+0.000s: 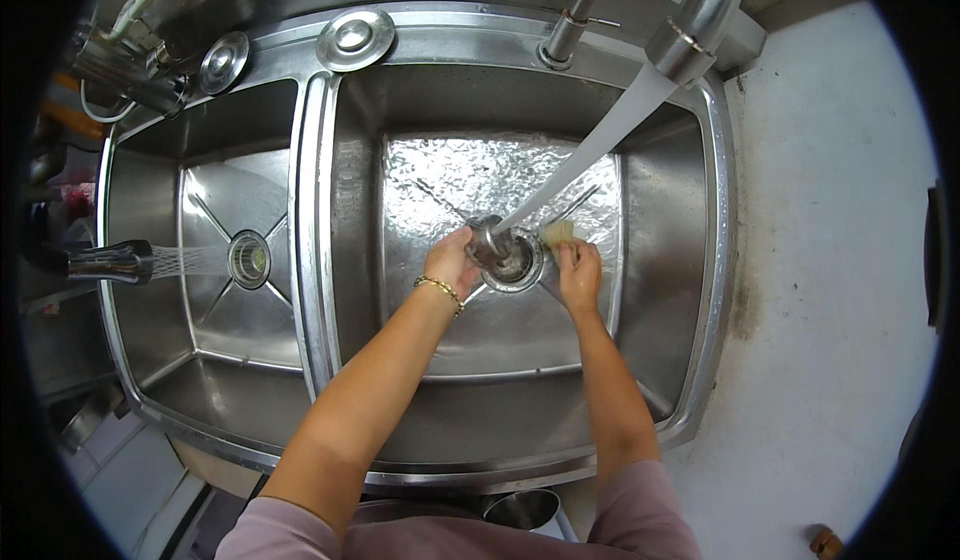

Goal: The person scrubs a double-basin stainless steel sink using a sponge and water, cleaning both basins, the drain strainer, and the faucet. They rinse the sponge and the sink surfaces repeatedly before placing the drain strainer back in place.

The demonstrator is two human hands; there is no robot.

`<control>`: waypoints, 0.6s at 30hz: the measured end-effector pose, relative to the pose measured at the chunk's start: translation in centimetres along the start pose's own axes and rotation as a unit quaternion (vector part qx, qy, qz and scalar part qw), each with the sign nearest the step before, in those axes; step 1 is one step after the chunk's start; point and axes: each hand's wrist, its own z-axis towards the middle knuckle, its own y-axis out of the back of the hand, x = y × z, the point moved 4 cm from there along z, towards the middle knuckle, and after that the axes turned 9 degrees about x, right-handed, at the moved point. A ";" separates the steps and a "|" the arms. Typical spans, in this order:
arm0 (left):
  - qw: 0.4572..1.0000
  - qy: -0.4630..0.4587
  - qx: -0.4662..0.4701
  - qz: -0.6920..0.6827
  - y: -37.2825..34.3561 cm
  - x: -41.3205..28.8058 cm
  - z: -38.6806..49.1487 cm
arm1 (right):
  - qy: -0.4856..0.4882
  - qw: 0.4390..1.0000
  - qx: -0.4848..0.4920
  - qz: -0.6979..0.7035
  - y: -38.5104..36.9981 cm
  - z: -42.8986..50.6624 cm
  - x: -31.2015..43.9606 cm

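My left hand (448, 261) grips a small round metal piece (484, 243), which looks like a drain strainer basket. Water from the faucet (681, 51) pours onto it in a thick stream. Just right of it is the drain (511, 284) of the larger stainless steel basin (487, 335), partly covered by the piece and the water. A pale yellow sponge (557, 233) is pinched in the fingers of my right hand (580, 279), low over the basin floor to the right of the drain.
The smaller left basin (247, 327) has its own drain strainer (249, 260), holding greenish bits; a spray head (112, 261) runs water towards it. Two round metal drain covers (355, 39) rest along the back rim. A white counter (817, 260) lies to the right. A metal pot (523, 509) stands below the front edge.
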 end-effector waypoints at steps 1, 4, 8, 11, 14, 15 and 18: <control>1.000 -0.017 -0.016 0.008 0.6 -0.1 0.2 | 0.005 0.994 0.011 0.113 -0.4 -0.7 3.3; 0.997 -0.040 -0.046 0.055 1.8 0.8 1.5 | 0.051 0.981 0.027 0.186 -2.6 -3.3 10.5; 0.998 0.007 -0.001 0.066 -0.1 2.4 0.0 | -0.062 0.988 -0.006 0.143 -2.7 -0.8 6.3; 0.996 -0.051 -0.031 0.069 1.3 3.6 1.3 | -0.118 0.986 0.032 0.111 -2.6 -1.5 4.7; 0.987 -0.068 -0.115 0.088 2.4 5.0 2.1 | -0.018 0.984 -0.008 0.174 -3.8 -3.7 5.8; 0.989 -0.068 -0.097 0.089 2.6 5.1 2.2 | -0.060 0.985 0.020 0.158 -4.7 -4.3 7.6; 0.998 -0.025 -0.004 0.065 1.7 4.6 1.0 | -0.080 0.993 0.023 0.078 -4.2 -2.3 2.5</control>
